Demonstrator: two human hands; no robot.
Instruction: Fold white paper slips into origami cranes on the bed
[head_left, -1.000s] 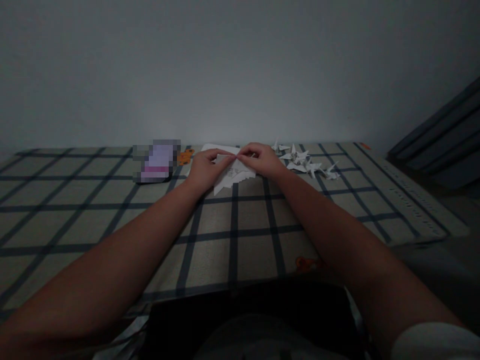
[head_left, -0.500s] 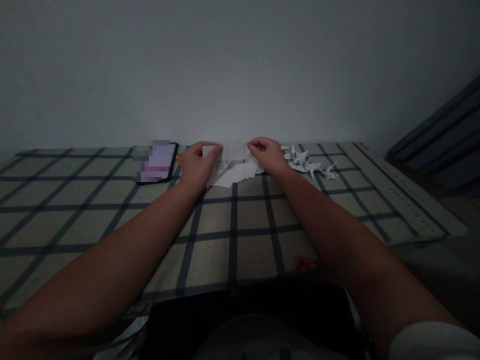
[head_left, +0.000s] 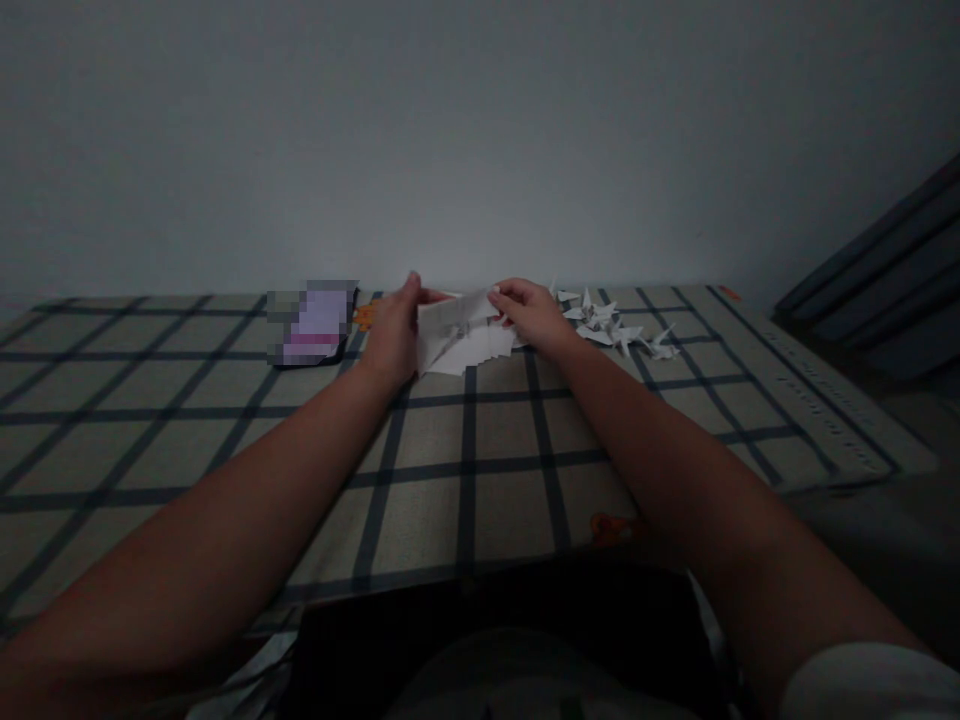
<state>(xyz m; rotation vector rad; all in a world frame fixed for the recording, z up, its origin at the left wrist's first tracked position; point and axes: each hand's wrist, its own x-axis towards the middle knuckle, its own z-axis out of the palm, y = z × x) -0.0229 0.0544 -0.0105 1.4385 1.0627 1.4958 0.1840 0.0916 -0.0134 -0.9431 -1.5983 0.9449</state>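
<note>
A thin white sheet of paper is held tilted over a fanned stack of white paper pieces. My right hand pinches the sheet's upper right corner between thumb and fingers. At the sheet's left edge, my left hand has its thumb raised, off the paper. The left fingers reach behind the sheet and are partly hidden by it. Just right of my right hand lie several folded white paper cranes.
A phone, its screen partly pixelated, lies left of my left hand. The checked tablecloth has orange prints, one near its front edge. A plain wall rises behind the table. Grey folded fabric stands at the right.
My left thumb has lifted off the paper and points up. The sheet, earlier flatter between both hands, now slants, its right corner raised in my right hand.
</note>
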